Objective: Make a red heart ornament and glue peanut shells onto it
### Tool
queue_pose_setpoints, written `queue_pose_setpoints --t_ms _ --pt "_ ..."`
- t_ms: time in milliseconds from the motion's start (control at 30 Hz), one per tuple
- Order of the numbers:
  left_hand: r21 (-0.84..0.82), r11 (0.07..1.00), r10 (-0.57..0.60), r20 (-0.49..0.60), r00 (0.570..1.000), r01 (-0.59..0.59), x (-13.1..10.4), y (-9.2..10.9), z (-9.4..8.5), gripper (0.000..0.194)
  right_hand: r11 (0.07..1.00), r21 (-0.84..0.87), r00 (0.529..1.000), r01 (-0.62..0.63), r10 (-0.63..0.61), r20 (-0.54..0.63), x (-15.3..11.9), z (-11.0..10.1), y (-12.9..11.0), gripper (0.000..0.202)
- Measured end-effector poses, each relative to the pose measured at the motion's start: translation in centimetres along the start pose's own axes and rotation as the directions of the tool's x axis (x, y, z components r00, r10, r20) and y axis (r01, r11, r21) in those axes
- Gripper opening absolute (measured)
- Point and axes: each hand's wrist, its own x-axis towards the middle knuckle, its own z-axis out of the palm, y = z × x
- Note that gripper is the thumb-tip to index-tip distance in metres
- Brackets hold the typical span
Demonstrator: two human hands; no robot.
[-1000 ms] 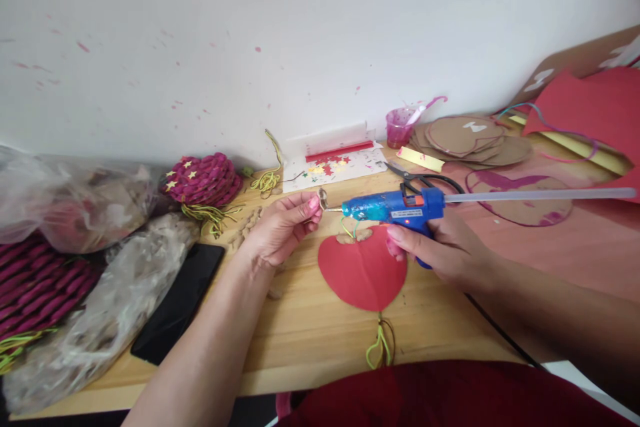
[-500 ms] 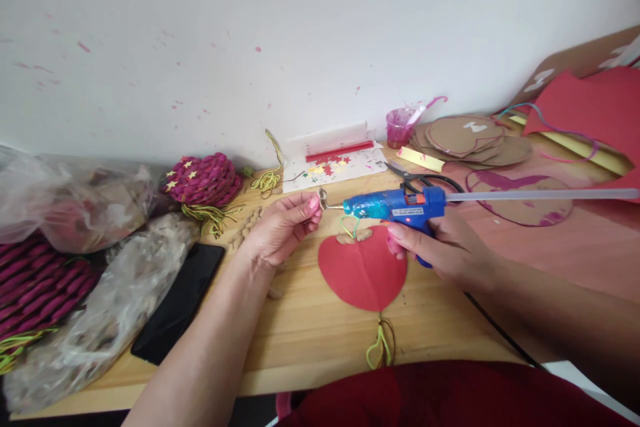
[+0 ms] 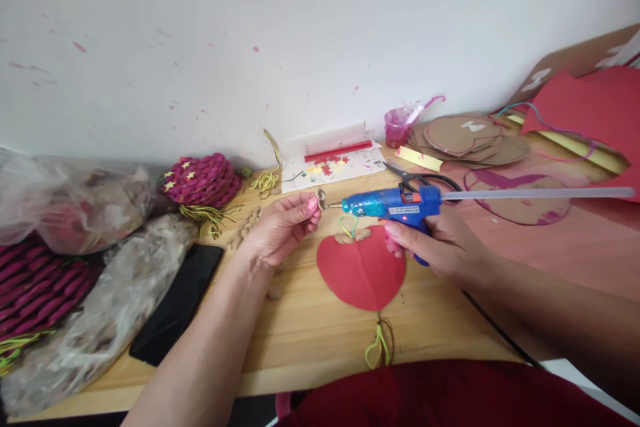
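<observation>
My left hand (image 3: 290, 223) pinches a small brown peanut shell (image 3: 321, 199) between thumb and fingertips, its hollow side turned to the right. A blue hot glue gun (image 3: 385, 205) is gripped in my right hand (image 3: 435, 240), with a long clear glue stick (image 3: 540, 193) sticking out of its back. The gun's metal nozzle reaches the shell, seemingly touching its inside. Below lies a red heart-shaped piece (image 3: 361, 273) with a few brown shells and a cord loop at its top. Yellow-green cords (image 3: 379, 347) hang from its lower tip.
Scissors (image 3: 425, 180) lie behind the glue gun, near cardboard cutouts (image 3: 465, 137) and a pink-stained cup (image 3: 397, 125). White paper (image 3: 293, 177) carries star sequins. At left are a phone (image 3: 175, 303), plastic bags (image 3: 120, 293) and magenta shell-covered pieces (image 3: 205, 180). A black cable (image 3: 500, 330) runs off the near edge.
The whole view has shifted very slightly. Both hands keep nearly the same pose, with the nozzle still at the peanut shell.
</observation>
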Motion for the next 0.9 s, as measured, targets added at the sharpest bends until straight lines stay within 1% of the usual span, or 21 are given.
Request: queue_pose_setpoints --t_ms 67,133,200,300,367,433,533,567,633,700,767,833,900 --pt "0.006 1.000 0.000 -0.009 1.000 0.000 0.0 0.0 0.0 0.036 0.999 0.030 0.999 -0.044 0.045 -0.019 0.2 0.0 0.0 0.037" --pt "0.030 0.999 0.012 -0.015 1.000 -0.012 0.0 0.0 0.1 0.036 0.987 0.100 0.991 -0.128 0.132 -0.037 0.5 0.0 0.1 0.040" --pt "0.081 0.996 0.045 -0.019 0.999 -0.044 -0.1 0.0 0.2 0.037 0.956 0.193 0.970 -0.219 0.234 -0.060 0.9 0.0 0.1 0.043" --pt "0.224 0.966 0.134 -0.018 0.991 -0.127 -0.3 -0.2 0.5 0.034 0.882 0.364 0.926 -0.300 0.361 -0.114 1.5 -0.1 0.1 0.038" --pt "0.382 0.906 0.197 0.001 0.980 -0.182 -0.6 -0.5 0.9 0.028 0.822 0.464 0.886 -0.329 0.439 -0.148 1.8 -0.1 0.1 0.032" --pt "0.548 0.806 0.235 0.050 0.971 -0.223 -0.8 -0.8 1.4 0.020 0.790 0.506 0.864 -0.347 0.479 -0.155 2.0 0.1 0.1 0.030" --pt "0.723 0.624 0.279 0.146 0.949 -0.295 -1.1 -1.3 2.5 0.012 0.773 0.501 0.856 -0.388 0.504 -0.114 2.0 0.3 0.2 0.031" --pt "0.770 0.549 0.303 0.181 0.936 -0.327 -1.2 -1.4 2.9 0.009 0.767 0.496 0.852 -0.406 0.514 -0.097 1.9 0.4 0.2 0.031" --pt "0.850 0.364 0.347 0.256 0.902 -0.381 -1.4 -1.8 3.9 0.006 0.754 0.490 0.840 -0.438 0.537 -0.074 1.9 0.5 0.2 0.031" --pt "0.893 0.181 0.362 0.329 0.872 -0.411 -1.5 -2.1 4.9 0.009 0.742 0.493 0.828 -0.454 0.555 -0.073 1.9 0.5 0.2 0.031" --pt "0.908 0.036 0.362 0.377 0.853 -0.417 -1.4 -2.5 5.8 0.012 0.733 0.507 0.821 -0.453 0.565 -0.085 2.0 0.4 0.3 0.030" --pt "0.908 -0.084 0.365 0.412 0.835 -0.411 -1.2 -3.1 6.4 0.012 0.720 0.534 0.815 -0.442 0.571 -0.095 2.1 0.3 0.3 0.030" --pt "0.896 -0.175 0.359 0.444 0.821 -0.408 -0.9 -3.6 6.9 0.011 0.701 0.567 0.809 -0.432 0.579 -0.099 2.2 0.3 0.4 0.031"
